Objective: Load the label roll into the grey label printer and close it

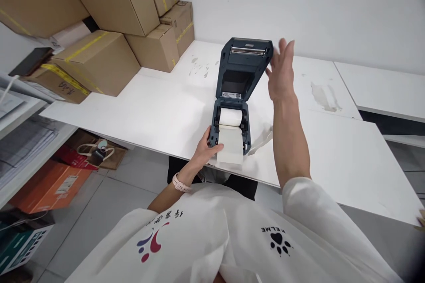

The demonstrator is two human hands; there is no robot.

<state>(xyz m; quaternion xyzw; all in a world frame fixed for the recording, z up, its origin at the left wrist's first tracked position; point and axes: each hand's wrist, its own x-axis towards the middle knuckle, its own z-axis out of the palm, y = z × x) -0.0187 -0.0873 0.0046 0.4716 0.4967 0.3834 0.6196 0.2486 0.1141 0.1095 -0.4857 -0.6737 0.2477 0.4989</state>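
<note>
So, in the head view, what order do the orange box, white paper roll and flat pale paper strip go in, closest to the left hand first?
1. Flat pale paper strip: touching the left hand.
2. White paper roll: just behind the strip, inside the dark blue-grey plastic printer.
3. Orange box: farthest, low down on the left.

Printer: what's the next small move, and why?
I'd probably swing the raised lid down with the right hand, which is open by its edge: the paper roll sits in its bay, the paper strip extends over the front, and the left hand is at the printer.
</note>
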